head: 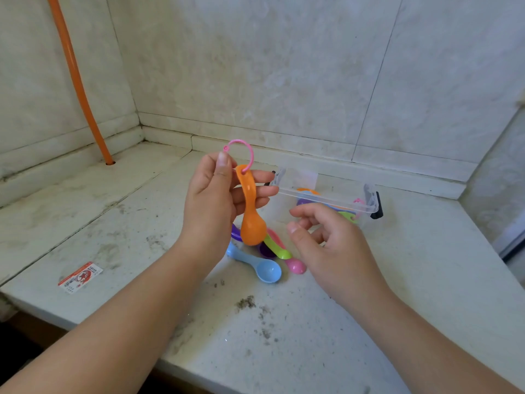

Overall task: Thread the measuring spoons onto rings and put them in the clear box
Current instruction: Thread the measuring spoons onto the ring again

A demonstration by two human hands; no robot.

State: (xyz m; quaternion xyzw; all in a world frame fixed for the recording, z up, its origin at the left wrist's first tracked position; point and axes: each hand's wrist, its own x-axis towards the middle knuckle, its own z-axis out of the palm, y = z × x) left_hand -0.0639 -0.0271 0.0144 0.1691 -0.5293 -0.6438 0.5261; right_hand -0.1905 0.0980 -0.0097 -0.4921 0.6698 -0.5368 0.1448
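Pale, stained tiles close in the corner where we work, and our counter [284, 351] is gritty with dark specks, an orange hose [74, 78] running down the wall into a hole at the back. Our left hand [216, 194] is raised, its grip pinching the pink ring [246, 147] between thumb and forefinger, and the ring stands open, its free end curling over the thumb. One orange spoon [251, 220] already hangs from it by the hole in its handle, bowl down, resting against our left fingers. Our right hand [326, 243] hovers just beside it with the grip spread and empty, fingers loosely curled above the loose pile. That pile lies on the counter below the hanging spoon: a blue spoon [260, 264], a green spoon [279, 248], a pink spoon [294, 263] and purple spoons [265, 250] partly hidden beneath. Behind our right hand sits the clear box [326, 194], lid off, with a coloured set of spoons already inside, though we cannot tell how many. We judge one set finished and boxed, the second only begun: the rest of the pile has yet to go on the ring, which must then be shut and put in the box.
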